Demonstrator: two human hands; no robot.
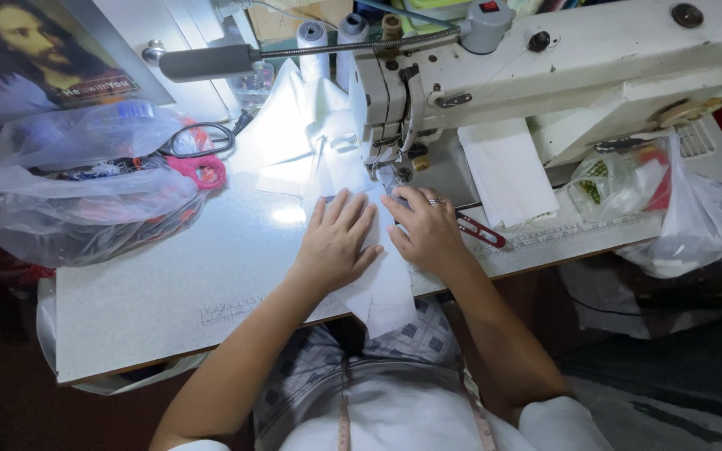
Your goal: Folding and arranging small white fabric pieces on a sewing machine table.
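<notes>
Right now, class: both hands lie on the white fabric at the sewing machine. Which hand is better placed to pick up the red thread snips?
Probably the right hand: the red thread snips lie just beside it, while the left hand rests flat on the white fabric, farther away.

bag L: clear plastic bag (77, 196), mixed stuff inside, on table (169, 284)
bag R: clear plastic bag (678, 217) at table edge
scissors: black handles (202, 140)
thread: 2 white spools (327, 38)
picture: framed portrait (39, 50), top L

Tailoring workshop: industrial sewing machine (561, 75), thread spools (327, 42), cut white fabric pieces (507, 171).
</notes>
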